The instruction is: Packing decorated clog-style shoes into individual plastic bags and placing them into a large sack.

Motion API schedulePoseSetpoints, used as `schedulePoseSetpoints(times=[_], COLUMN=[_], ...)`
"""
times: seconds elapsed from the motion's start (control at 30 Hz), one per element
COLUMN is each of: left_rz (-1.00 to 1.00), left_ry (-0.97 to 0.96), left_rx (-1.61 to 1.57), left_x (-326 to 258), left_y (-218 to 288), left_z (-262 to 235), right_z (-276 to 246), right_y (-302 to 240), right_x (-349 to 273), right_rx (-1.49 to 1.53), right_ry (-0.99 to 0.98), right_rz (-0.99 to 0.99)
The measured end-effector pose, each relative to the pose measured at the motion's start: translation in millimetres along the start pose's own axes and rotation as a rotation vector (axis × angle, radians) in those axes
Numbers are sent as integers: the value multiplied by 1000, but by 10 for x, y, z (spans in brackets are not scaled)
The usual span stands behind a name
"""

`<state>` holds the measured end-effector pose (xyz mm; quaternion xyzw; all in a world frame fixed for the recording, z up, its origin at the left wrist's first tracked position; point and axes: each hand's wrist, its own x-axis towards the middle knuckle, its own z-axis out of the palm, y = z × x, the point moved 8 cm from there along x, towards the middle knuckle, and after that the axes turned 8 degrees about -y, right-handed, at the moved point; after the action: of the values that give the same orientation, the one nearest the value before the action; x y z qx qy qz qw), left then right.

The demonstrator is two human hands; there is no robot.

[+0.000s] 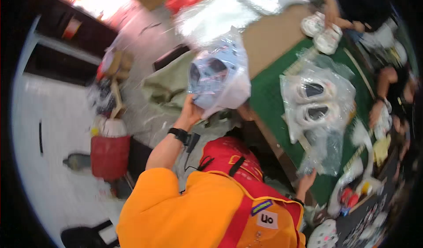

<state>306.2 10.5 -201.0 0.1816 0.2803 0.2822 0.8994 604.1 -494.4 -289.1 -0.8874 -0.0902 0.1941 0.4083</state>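
Observation:
My left hand [191, 110] is closed on the lower edge of a clear plastic bag [235, 87]. Inside that bag is a pair of light blue shoes [211, 74] with dark insides, raised off to the left of the table. At the table's near edge, my right hand [307, 181] grips the end of a second clear bag [324, 146]; its fingers are partly hidden. That bag lies on the green table top and holds a pair of white clogs [313, 102] with dark insides.
Beyond the table, a person's hand [331, 17] touches white clogs [327, 37]. Another person's hand [376, 111] is at the right. Bagged goods [220, 17] lie at the far end. A green cloth sack [165, 83] sits left, with a red seat [110, 157] nearer.

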Motion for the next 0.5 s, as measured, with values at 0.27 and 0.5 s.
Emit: schedulePoseSetpoints(times=[0.27,0.5], left_rz=[49,-100], left_ry=[270,603], left_rx=[-211,-108], left_x=[-1285,-1560], left_y=[-201,398], left_z=[-1627,-2546], right_z=[-192,-256], right_y=[-19,-1946], right_x=[126,-181], right_rx=[-130,-113], right_ry=[56,30], right_rz=[-48,-359])
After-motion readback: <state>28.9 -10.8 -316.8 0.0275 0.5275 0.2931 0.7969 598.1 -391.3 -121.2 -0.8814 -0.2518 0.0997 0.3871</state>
